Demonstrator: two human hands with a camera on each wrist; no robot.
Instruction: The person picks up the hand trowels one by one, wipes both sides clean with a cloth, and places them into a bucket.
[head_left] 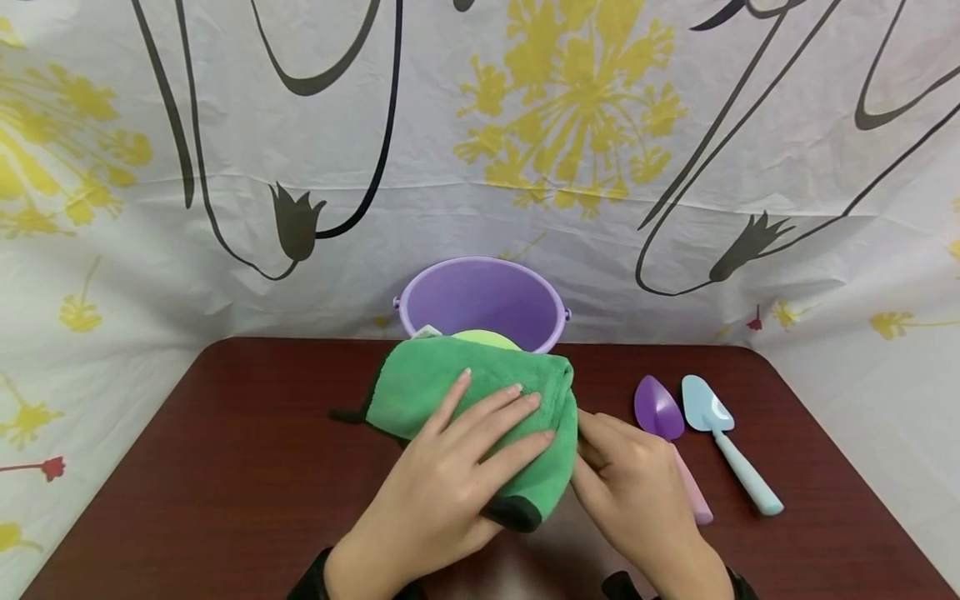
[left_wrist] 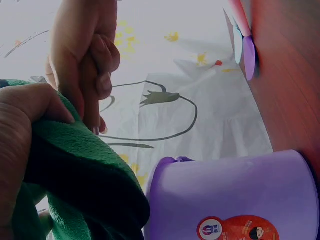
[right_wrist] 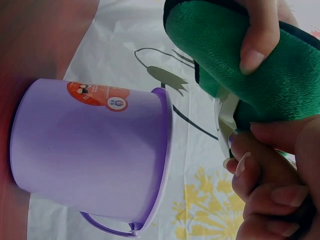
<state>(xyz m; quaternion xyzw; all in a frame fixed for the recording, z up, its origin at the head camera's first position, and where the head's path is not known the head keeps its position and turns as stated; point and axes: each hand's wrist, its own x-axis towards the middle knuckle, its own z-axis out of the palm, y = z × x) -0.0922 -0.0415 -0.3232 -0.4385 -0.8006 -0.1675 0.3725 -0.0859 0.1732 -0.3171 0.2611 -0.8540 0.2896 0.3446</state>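
A green plush cloth (head_left: 465,392) with a dark edge is bunched above the table. My left hand (head_left: 457,475) holds it, fingers spread over the top; in the left wrist view more fingers show beneath the fold. To its right, my right hand (head_left: 637,483) grips a brown handle (right_wrist: 272,162). From the handle a shiny metal part (right_wrist: 227,115) runs into the cloth folds, which hide the rest of the tool, so its kind cannot be told. Behind the cloth stands a purple bucket (head_left: 480,292), and a yellow-green curved thing (head_left: 487,337) shows at its front rim.
On the right of the dark red table (head_left: 225,467) lie a small trowel with a purple blade (head_left: 658,408) and pink handle, and a light blue trowel (head_left: 742,467). A white flower-printed sheet (head_left: 360,167) hangs behind the table. The bucket's handle (right_wrist: 105,225) hangs down.
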